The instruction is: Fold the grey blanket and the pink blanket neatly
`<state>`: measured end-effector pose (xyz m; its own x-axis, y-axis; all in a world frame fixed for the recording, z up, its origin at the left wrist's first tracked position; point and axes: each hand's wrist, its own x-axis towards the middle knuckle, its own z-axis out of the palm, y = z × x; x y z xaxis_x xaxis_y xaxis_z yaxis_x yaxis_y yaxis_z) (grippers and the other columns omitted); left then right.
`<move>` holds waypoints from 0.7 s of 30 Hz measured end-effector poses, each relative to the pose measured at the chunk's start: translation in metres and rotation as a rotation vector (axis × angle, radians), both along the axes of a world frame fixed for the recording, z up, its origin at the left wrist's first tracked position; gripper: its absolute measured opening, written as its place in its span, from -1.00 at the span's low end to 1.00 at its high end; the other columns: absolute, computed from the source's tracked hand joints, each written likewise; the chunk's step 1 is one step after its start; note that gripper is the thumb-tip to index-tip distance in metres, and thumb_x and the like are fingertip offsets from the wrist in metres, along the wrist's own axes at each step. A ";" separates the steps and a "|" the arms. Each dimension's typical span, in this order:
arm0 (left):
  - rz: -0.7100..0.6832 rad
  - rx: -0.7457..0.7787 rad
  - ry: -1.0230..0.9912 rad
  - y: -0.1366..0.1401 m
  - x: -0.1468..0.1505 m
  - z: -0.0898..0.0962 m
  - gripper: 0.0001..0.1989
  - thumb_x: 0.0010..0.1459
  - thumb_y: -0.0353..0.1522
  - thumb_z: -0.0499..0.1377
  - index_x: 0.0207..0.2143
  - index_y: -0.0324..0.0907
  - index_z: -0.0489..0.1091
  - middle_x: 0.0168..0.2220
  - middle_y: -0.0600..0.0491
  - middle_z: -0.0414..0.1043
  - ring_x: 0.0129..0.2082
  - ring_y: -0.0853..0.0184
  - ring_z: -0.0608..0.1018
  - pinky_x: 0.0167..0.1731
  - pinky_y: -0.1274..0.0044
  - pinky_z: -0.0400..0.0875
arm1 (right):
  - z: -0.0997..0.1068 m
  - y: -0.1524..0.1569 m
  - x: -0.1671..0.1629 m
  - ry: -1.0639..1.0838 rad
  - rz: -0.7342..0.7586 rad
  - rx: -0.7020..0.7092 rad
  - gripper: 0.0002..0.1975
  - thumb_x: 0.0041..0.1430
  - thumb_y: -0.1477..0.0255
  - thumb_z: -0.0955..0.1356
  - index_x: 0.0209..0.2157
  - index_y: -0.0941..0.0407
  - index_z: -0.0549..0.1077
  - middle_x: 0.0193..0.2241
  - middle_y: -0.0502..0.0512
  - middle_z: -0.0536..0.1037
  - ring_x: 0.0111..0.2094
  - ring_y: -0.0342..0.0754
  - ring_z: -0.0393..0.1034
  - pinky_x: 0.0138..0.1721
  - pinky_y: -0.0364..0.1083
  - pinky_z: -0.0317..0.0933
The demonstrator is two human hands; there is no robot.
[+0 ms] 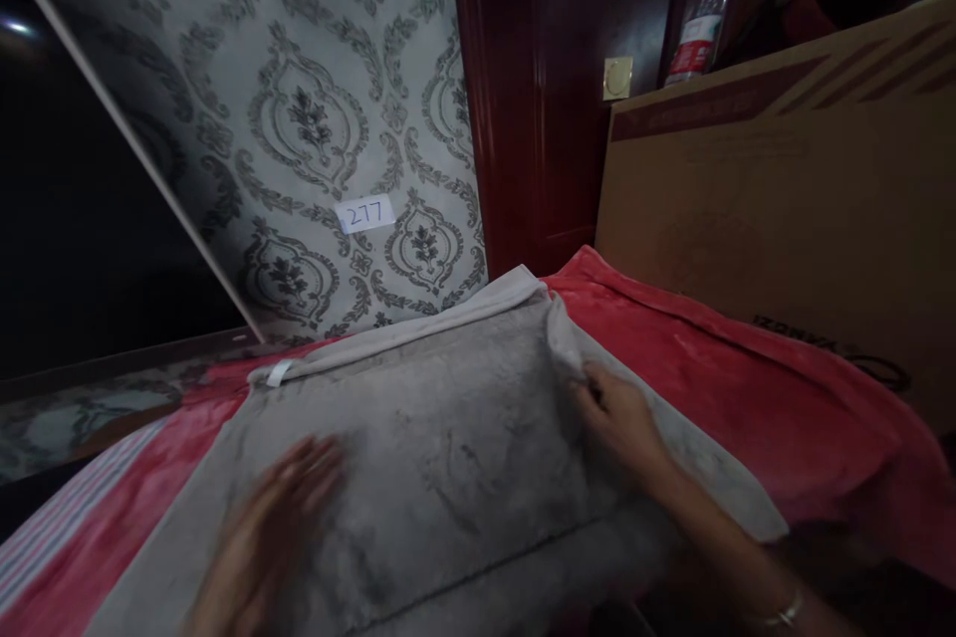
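A grey plush blanket (448,418) lies spread in front of me, with a folded hem along its far edge and a small white tag (279,372) at its far left corner. My right hand (616,413) pinches the blanket's right edge, where the fabric is lifted and folded over. Slightly smeared by motion, my left hand (280,508) hovers over or rests on the blanket's left part with its fingers stretched out; I cannot tell whether it touches the fabric.
Beneath the blanket lies a red plush cloth (717,378), with a striped cloth (82,498) at the left. A large cardboard box (777,199) stands at the right, bearing a plastic bottle (698,25). Patterned wallpaper (314,119) and a dark screen (90,179) are behind.
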<state>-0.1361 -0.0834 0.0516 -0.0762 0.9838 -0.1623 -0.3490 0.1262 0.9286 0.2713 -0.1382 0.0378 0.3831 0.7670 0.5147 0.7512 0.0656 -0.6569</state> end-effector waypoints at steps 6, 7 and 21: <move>-0.431 -0.255 -0.106 0.077 0.115 -0.001 -0.78 0.20 -0.32 0.14 -0.13 -0.24 0.36 -0.18 -0.22 0.58 -0.22 0.12 0.66 -0.08 0.29 0.50 | -0.012 -0.005 -0.096 -0.323 0.397 -0.107 -0.70 0.16 0.60 0.22 -0.15 0.14 0.50 -0.18 0.18 0.58 -0.13 0.01 0.46 -0.10 -0.05 0.32; -0.434 -0.270 -0.079 0.084 0.127 -0.006 -0.83 0.23 -0.32 0.12 -0.19 -0.23 0.34 -0.25 -0.18 0.58 -0.31 0.16 0.66 -0.15 0.32 0.52 | -0.021 -0.009 -0.103 -0.340 0.425 -0.153 -0.70 0.15 0.62 0.22 -0.17 0.13 0.50 -0.20 0.16 0.58 -0.14 0.02 0.46 -0.10 -0.05 0.33; -0.370 -0.064 0.129 0.108 0.157 -0.037 -0.24 -0.04 -0.37 0.39 0.19 -0.17 0.16 -0.38 0.09 0.51 -0.54 0.35 0.54 -0.43 0.50 0.45 | -0.073 -0.041 -0.074 -0.570 0.342 -0.012 -0.43 0.07 0.63 0.28 0.13 0.06 0.44 0.12 0.19 0.48 0.14 0.15 0.34 0.17 0.26 0.19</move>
